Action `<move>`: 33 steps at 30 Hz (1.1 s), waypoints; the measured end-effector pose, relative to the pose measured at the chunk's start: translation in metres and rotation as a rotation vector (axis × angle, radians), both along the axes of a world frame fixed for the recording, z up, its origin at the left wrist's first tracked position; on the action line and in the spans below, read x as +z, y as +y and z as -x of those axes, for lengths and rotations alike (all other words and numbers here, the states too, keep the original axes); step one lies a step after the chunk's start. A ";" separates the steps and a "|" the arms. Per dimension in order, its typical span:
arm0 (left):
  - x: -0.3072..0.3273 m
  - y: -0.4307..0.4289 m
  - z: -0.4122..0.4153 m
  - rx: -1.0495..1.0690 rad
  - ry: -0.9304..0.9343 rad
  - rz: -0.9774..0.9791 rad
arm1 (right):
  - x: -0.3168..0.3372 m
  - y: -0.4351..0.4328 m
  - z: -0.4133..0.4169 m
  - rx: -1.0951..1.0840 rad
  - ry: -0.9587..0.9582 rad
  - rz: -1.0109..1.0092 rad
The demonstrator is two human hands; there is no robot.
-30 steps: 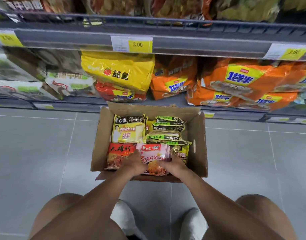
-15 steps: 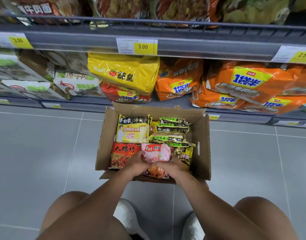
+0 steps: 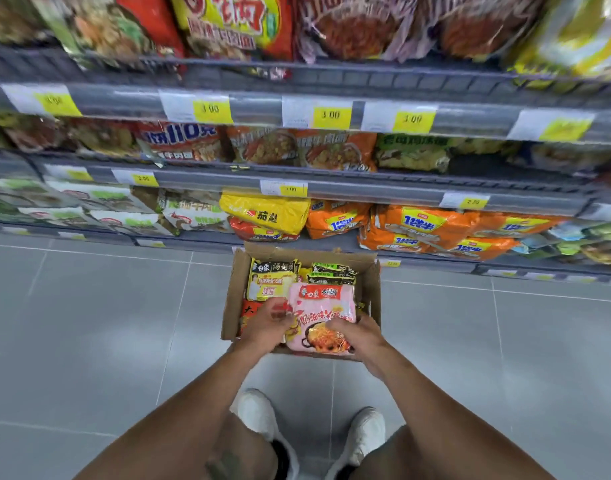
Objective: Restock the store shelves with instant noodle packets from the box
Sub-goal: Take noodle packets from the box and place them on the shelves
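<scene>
The left hand [image 3: 269,323] and right hand [image 3: 357,336] are both holding a pink noodle packet [image 3: 323,306], a glossy, crinkled plastic rectangle. Each grip is closing narrowly on one side of its near end, the right thumb pressing on its printed face. The packet is tilting over the near half of an open cardboard box [image 3: 233,292], whose matte brown walls are standing on the smooth grey tiled floor [image 3: 89,323] just before the bottom shelf.

Inside the box, a yellow packet [image 3: 269,282] is lying flat at the far left. Green-and-black packets [image 3: 331,271] are stacking at the far right, and a red packet [image 3: 247,311] is showing partly under the left hand.

The grey metal shelves [image 3: 366,192] are carrying puffy orange multipacks [image 3: 428,226] and a yellow pack [image 3: 266,211], with yellow price labels [image 3: 212,109] along their rails.
</scene>
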State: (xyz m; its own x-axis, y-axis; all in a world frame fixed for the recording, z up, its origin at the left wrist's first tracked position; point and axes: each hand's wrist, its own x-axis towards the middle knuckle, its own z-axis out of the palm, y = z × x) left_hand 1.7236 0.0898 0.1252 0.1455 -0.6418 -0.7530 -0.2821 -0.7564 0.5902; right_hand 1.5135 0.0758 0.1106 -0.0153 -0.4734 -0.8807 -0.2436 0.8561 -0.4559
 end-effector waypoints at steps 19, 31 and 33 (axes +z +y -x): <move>0.375 0.024 0.045 0.187 0.678 -0.062 | 0.408 -0.003 0.078 -0.009 -0.416 -0.007; 0.457 0.026 0.075 0.149 0.691 0.201 | 0.481 -0.008 0.096 0.024 -0.357 0.243; 0.466 0.025 0.074 0.168 0.686 0.243 | 0.492 -0.011 0.091 0.056 -0.372 0.285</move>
State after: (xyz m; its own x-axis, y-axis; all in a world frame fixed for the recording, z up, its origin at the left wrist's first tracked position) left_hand 1.6496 0.1146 0.5910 -0.1950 -0.8125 -0.5494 0.3173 -0.5823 0.7485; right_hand 1.4220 0.0644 0.6030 0.3088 -0.6881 -0.6566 -0.0613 0.6745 -0.7357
